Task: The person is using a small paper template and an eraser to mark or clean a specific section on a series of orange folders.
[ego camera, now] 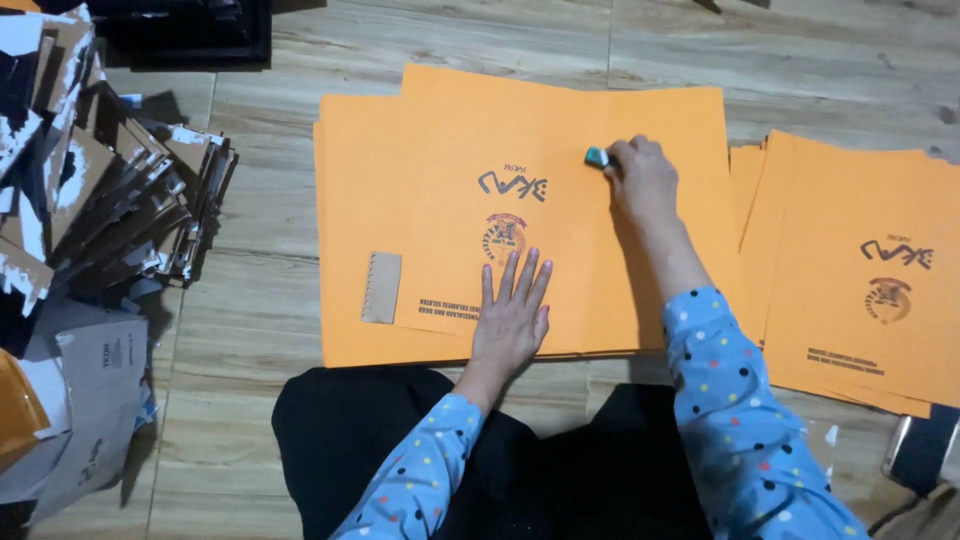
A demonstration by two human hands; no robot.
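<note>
The right hand (642, 178) is curled shut around a small teal object (597, 157), perhaps a glue stick or stamp, though it is too small to tell; its tip presses on the upper part of the top orange folder (440, 130). The left hand (512, 312) lies flat and open, fingers spread, holding nothing, palm pressing the same folder near its lower edge, just below a round printed emblem (505, 238). That folder tops a stack on the wooden floor (250, 240). A second stack of orange folders (860, 270) sits just to the right. Well to the left lies a heap of torn cardboard pieces (100, 190).
</note>
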